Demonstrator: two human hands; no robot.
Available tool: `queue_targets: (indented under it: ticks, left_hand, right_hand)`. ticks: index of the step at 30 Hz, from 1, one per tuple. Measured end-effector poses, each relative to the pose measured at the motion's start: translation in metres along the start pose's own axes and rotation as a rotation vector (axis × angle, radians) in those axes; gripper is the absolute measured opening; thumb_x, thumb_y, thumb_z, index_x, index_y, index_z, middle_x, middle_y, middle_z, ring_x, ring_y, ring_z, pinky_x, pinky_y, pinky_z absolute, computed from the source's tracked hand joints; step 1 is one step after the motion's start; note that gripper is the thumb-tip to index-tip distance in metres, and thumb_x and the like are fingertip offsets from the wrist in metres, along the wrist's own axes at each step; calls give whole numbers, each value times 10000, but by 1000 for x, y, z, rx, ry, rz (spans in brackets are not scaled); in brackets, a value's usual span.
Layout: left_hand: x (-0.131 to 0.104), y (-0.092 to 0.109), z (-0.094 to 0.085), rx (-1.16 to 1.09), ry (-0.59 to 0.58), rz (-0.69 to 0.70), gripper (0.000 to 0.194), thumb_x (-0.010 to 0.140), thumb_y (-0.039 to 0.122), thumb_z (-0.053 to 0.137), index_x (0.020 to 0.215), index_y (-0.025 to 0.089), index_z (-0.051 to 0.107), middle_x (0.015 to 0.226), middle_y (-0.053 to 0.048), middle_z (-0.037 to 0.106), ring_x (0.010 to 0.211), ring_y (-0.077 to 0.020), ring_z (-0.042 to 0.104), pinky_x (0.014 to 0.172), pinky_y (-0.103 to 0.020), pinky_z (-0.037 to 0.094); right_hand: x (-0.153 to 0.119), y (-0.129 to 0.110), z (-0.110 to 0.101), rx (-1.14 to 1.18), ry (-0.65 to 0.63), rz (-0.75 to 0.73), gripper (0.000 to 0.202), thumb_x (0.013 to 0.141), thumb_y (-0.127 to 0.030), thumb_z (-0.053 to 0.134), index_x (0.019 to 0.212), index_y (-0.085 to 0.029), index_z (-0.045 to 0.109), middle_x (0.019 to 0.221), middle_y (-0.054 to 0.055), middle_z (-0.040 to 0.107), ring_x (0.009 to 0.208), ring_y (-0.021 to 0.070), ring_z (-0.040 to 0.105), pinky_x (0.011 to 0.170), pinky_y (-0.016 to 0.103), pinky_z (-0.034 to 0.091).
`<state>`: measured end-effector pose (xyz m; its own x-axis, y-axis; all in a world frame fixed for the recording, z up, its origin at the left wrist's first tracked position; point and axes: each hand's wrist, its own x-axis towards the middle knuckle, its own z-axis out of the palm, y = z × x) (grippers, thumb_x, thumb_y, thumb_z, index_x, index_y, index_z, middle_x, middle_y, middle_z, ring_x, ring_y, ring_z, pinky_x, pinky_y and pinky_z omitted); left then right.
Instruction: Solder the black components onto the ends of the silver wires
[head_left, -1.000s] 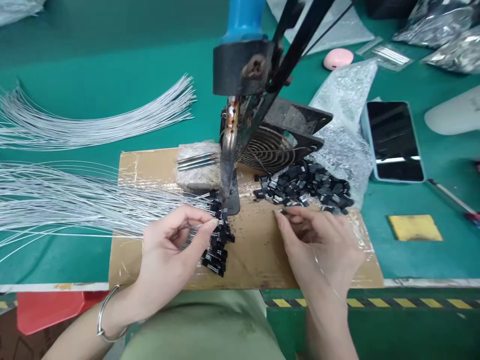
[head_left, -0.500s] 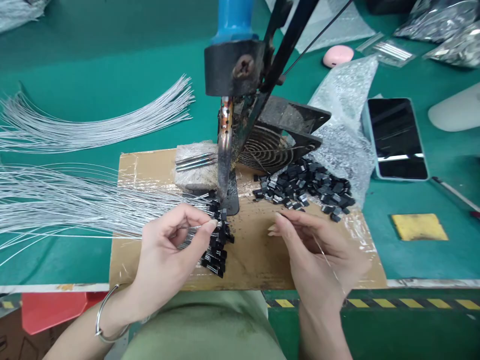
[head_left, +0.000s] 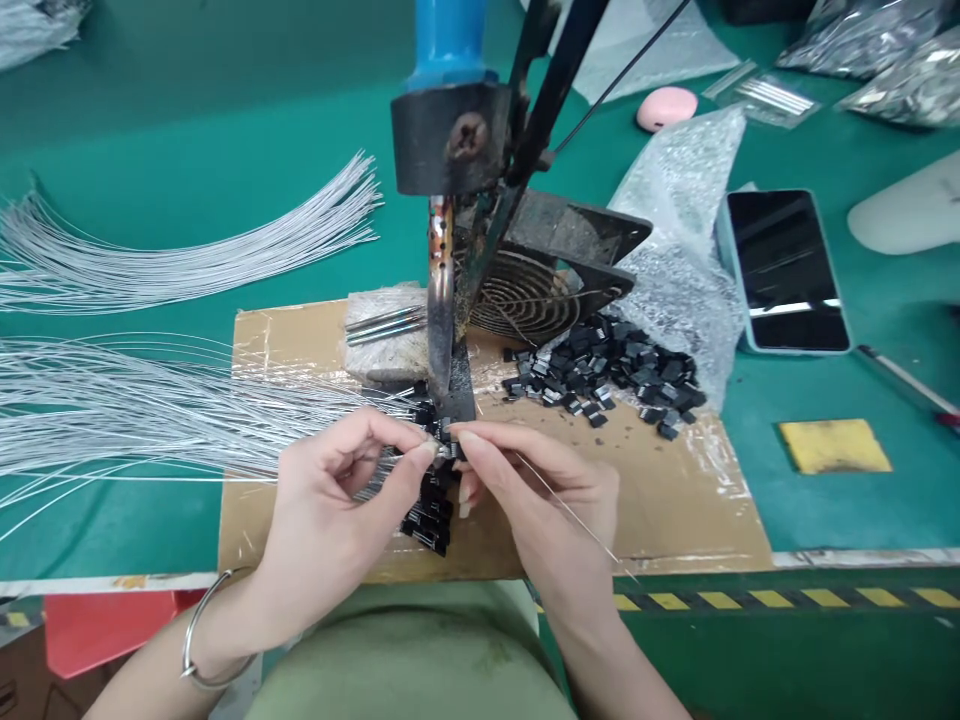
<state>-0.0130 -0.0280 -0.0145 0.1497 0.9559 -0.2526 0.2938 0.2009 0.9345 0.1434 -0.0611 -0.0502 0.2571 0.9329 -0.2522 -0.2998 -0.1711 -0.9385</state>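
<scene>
My left hand (head_left: 345, 520) pinches the end of a thin grey wire near the soldering iron tip (head_left: 440, 375). Close against its fingertips, my right hand (head_left: 547, 500) pinches a small black connector (head_left: 454, 450), and a thin solder-like strand (head_left: 577, 515) runs back through that hand. Under and left of my left hand lies a bundle of grey wires (head_left: 150, 410), whose black connector ends (head_left: 427, 520) are gathered on the cardboard (head_left: 660, 500). A heap of loose black connectors (head_left: 622, 365) lies to the right.
A soldering iron with a blue handle (head_left: 450, 40) hangs on a black stand above the hands. Behind it sits a fan (head_left: 532, 295). Another wire bundle (head_left: 225, 255) lies back left. On the right are bubble wrap (head_left: 675, 220), a phone (head_left: 787, 270) and a yellow sponge (head_left: 835, 446).
My right hand has moved left from beside the connector heap to meet my left fingertips. My left hand stays nearly in place. The view has shifted slightly.
</scene>
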Motion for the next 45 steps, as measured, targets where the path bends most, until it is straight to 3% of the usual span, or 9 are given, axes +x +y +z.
queue_targets:
  ticks: [4, 18, 23, 27, 29, 31, 34, 40, 45]
  left_hand:
    - [1, 3, 0, -35, -27, -5, 119, 918, 169, 744, 802, 197, 742, 894, -39, 802, 736, -146, 684, 611, -243, 463]
    - [3, 5, 0, -34, -26, -32, 121, 903, 167, 752, 787, 200, 746, 892, -37, 803, 733, -145, 701, 607, -229, 489]
    - [9, 8, 2, -43, -29, -46, 123, 867, 133, 752, 758, 190, 741, 844, -27, 795, 720, -129, 692, 618, -209, 495]
    - [14, 9, 1, -40, 6, -53, 123, 850, 142, 762, 736, 177, 736, 849, -35, 799, 700, -120, 678, 622, -207, 491]
    - [16, 9, 0, -33, 19, -51, 127, 843, 148, 766, 724, 174, 731, 843, -36, 797, 668, -113, 660, 591, -207, 470]
    - [16, 9, 0, -32, 29, -56, 127, 831, 148, 768, 714, 170, 725, 830, -36, 793, 627, -104, 633, 562, -209, 449]
    - [17, 10, 1, -41, 37, -69, 110, 821, 146, 770, 721, 164, 727, 834, -40, 795, 598, -97, 611, 545, -210, 435]
    - [21, 12, 3, -87, 55, -65, 114, 810, 123, 782, 715, 158, 732, 802, -20, 779, 644, -88, 617, 596, -183, 460]
    - [25, 17, 4, -108, 57, -67, 124, 813, 104, 783, 715, 158, 730, 710, 13, 726, 603, -69, 562, 552, -167, 421]
  right_hand:
    - [0, 1, 2, 11, 0, -8, 80, 885, -228, 815, 898, -278, 876, 665, -18, 744, 498, 99, 643, 481, 206, 578]
    - [-1, 2, 1, -68, 2, -41, 69, 915, -277, 799, 914, -285, 867, 696, -20, 741, 520, 110, 633, 489, 225, 549]
    - [-5, 1, -5, -290, -41, -189, 325, 1103, -320, 476, 1185, -256, 784, 782, -4, 645, 625, 120, 595, 595, 265, 514]
    - [-11, 3, -6, -355, 20, -206, 330, 1103, -283, 431, 1375, -263, 616, 758, -33, 670, 596, 126, 559, 604, 273, 478]
    - [-12, 4, -8, -355, 50, -236, 262, 1080, -266, 456, 1296, -257, 605, 730, -41, 671, 593, 134, 563, 591, 270, 465]
    - [-11, 4, -11, -376, 54, -269, 125, 1057, -250, 489, 1048, -250, 614, 701, -45, 607, 593, 133, 539, 569, 264, 435]
    - [-8, 3, -15, -420, 14, -322, 255, 1041, -208, 514, 787, -232, 516, 737, -23, 542, 670, 137, 528, 614, 270, 430]
    - [-7, -3, -11, -225, -63, -269, 181, 1000, -146, 626, 839, -226, 613, 1238, 61, 742, 1187, 231, 703, 1059, 415, 554]
    - [-5, -6, -4, -136, -39, -220, 199, 967, -112, 671, 812, -233, 636, 1193, 57, 818, 1108, 210, 786, 1010, 373, 645]
